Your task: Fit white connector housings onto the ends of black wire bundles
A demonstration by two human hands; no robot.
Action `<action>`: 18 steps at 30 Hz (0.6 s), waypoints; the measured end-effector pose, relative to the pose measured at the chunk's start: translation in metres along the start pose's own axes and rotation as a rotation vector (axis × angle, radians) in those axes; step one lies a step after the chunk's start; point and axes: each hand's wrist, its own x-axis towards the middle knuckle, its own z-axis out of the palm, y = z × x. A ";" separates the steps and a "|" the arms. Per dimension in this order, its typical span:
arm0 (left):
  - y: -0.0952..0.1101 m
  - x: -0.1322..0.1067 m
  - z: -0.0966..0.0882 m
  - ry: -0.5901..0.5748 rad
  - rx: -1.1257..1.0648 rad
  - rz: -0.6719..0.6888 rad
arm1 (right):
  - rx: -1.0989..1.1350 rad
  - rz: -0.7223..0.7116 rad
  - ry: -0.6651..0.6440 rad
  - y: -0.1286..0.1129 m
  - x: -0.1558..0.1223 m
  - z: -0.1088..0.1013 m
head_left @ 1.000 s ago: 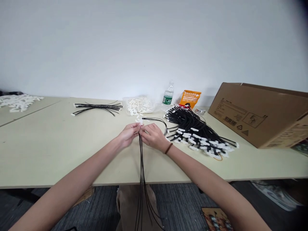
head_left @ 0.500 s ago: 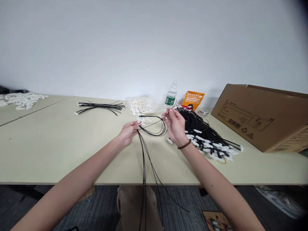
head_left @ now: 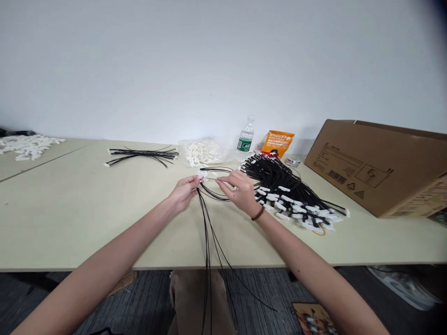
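My left hand (head_left: 183, 194) is shut on a small white plastic connector (head_left: 202, 174), and several thin black wires (head_left: 206, 232) run from it, down past the table's front edge. My right hand (head_left: 240, 191) is just to the right, its fingers reaching toward the connector and pinching a looped black wire (head_left: 220, 190). The two hands are apart. A large heap of black wires with white connectors (head_left: 288, 195) lies beyond my right hand.
A smaller black wire bundle (head_left: 141, 157) and a clear bag of white connectors (head_left: 203, 152) lie behind my hands. Further back are a water bottle (head_left: 246, 135) and an orange pouch (head_left: 278, 143). A tilted cardboard box (head_left: 372, 167) stands at right on the pale table (head_left: 70, 223).
My right hand has moved left and down from its raised position, closing toward the connector. The wire loop has drawn in nearer my left hand, which has barely moved.
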 end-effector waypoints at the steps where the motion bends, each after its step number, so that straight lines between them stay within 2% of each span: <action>1: 0.001 0.000 0.000 -0.003 0.000 0.001 | -0.008 -0.012 -0.018 0.000 -0.002 0.003; 7: 0.003 -0.001 0.001 -0.021 -0.009 0.001 | -0.026 0.020 -0.006 0.002 -0.006 0.007; 18: 0.003 -0.001 0.001 -0.073 0.006 0.008 | -0.039 -0.015 0.020 0.001 -0.005 0.007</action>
